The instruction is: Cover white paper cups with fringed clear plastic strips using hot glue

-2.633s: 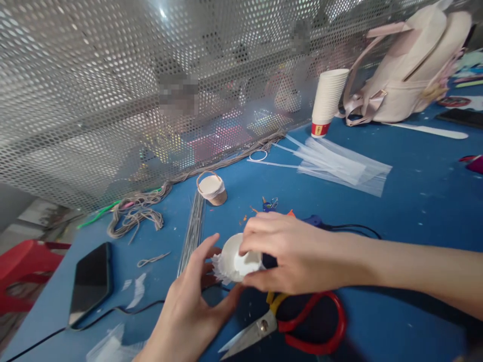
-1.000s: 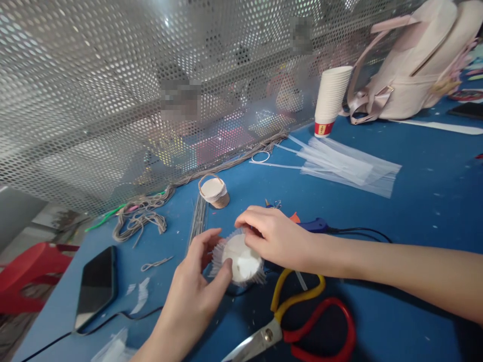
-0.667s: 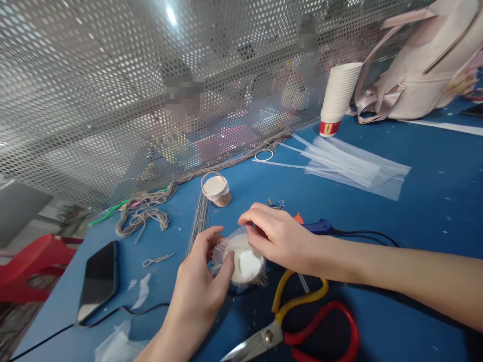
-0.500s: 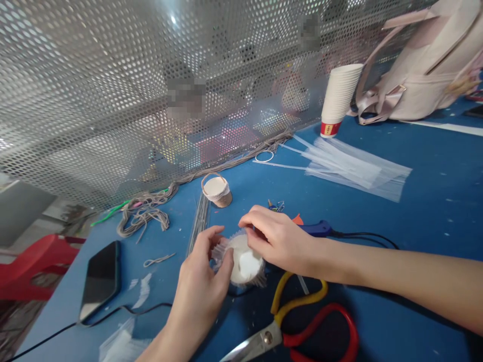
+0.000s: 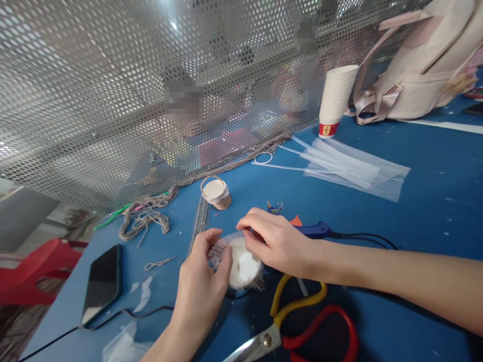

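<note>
A small white paper cup [image 5: 248,265] is between my hands, its open mouth facing me. Sheer pleated ribbon [image 5: 218,250] runs along its rim, and a fringe of grey cord ends shows at the lower right side. My left hand [image 5: 202,284] is closed around the cup's left side, thumb at the rim and fingers behind. At the upper right of the rim my right hand [image 5: 277,241] pinches the trim; its fingertips partly hide what they grip. Scissors [image 5: 277,322] with yellow and red handles lie just below my right hand.
Behind the hands stands a little basket [image 5: 218,193] with a handle. A blue glue gun [image 5: 317,230], white ribbon strips [image 5: 354,166], stacked cups [image 5: 337,100], a backpack [image 5: 418,75], a phone [image 5: 101,281] and grey cords [image 5: 147,218] surround the workspace. A perforated metal screen [image 5: 113,100] borders the table.
The view has shifted slightly. Both hands keep their holds on the cup and trim, and more of the pleated ribbon shows between the left thumb and fingers.
</note>
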Action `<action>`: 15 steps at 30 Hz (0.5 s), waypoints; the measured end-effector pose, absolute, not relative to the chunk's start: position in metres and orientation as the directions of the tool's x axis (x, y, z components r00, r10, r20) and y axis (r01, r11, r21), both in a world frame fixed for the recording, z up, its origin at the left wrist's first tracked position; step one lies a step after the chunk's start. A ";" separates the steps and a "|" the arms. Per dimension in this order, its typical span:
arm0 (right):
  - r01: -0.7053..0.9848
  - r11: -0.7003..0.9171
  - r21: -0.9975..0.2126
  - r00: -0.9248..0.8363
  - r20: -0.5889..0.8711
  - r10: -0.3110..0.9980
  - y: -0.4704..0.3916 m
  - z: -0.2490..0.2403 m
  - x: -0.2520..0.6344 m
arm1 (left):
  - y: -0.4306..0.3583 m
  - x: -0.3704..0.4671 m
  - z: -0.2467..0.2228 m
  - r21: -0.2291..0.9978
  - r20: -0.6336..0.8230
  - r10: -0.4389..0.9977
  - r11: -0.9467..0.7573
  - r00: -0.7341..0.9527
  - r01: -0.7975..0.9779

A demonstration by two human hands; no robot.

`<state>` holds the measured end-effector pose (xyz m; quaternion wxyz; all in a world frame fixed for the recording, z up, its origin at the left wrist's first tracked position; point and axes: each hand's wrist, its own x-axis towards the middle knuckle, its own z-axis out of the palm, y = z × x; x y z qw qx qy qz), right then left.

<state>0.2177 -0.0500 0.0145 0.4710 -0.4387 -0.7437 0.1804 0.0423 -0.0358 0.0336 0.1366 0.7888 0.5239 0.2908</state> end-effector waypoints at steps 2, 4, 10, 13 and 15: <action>0.476 0.539 -0.695 -0.171 0.528 0.832 -0.051 0.016 0.218 | -0.036 0.042 0.033 0.518 0.316 0.907 -0.410 0.277 0.751; 0.467 0.523 -0.713 -0.169 0.508 0.845 -0.053 0.019 0.217 | -0.036 0.042 0.033 0.522 0.306 0.912 -0.401 0.274 0.753; 0.573 0.435 -0.695 -0.192 0.402 0.895 -0.056 0.024 0.213 | -0.038 0.045 0.035 0.519 0.296 0.914 -0.397 0.277 0.757; 0.630 0.398 -0.667 -0.198 0.357 0.913 -0.054 0.024 0.212 | -0.039 0.044 0.035 0.507 0.317 0.904 -0.418 0.288 0.754; 0.632 0.389 -0.671 -0.199 0.345 0.918 -0.052 0.025 0.212 | -0.039 0.044 0.035 0.504 0.320 0.902 -0.420 0.289 0.754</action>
